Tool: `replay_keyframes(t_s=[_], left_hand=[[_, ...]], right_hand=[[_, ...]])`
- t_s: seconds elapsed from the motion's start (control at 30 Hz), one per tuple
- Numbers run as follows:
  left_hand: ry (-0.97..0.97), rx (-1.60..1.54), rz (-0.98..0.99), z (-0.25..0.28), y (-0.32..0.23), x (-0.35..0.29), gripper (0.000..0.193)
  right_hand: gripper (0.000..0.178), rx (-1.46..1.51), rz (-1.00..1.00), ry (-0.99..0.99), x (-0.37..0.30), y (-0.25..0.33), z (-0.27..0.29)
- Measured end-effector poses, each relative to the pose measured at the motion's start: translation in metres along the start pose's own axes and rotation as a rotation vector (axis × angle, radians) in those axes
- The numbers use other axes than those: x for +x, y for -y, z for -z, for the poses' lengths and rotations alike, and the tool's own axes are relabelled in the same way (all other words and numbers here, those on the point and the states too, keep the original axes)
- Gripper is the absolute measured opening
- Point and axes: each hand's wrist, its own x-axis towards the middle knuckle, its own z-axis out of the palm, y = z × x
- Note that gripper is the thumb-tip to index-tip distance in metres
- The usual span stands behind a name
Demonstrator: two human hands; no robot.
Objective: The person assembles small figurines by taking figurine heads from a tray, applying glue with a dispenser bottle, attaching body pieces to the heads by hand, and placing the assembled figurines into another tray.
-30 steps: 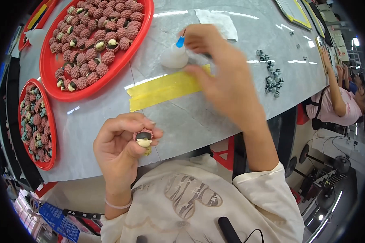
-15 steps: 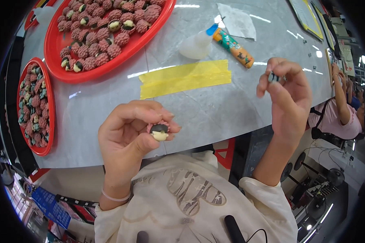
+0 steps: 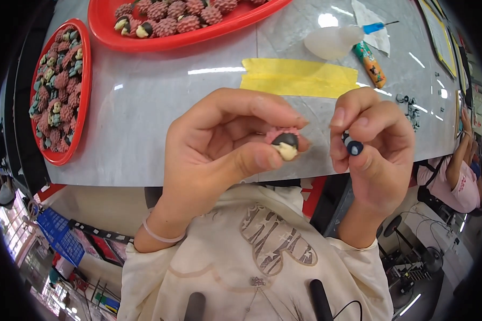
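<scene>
Above grey tabletop (image 3: 160, 117), spiky pink figurine (image 3: 285, 143), small round bead (image 3: 353, 147)

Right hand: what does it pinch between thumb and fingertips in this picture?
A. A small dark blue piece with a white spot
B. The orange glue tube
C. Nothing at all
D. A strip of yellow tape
A: the right hand pinches a small dark blue piece with a white spot, while the orange tube and yellow tape lie on the table beyond.
</scene>
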Motion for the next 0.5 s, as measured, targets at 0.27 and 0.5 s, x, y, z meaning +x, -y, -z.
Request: replay_keyframes(t_s=[0.27,0.5], left_hand=[[0.007,-0.049,0.036,0.003,-0.003,-0.001,0.04],[0.029,-0.018,0.014,0.007,0.001,-0.001,0.034]], right_hand=[[0.029,-0.557,0.36,0.072,0.007,0.0,-0.014],[0.029,-0.846,0.542,0.156,0.009,0.008,-0.017]])
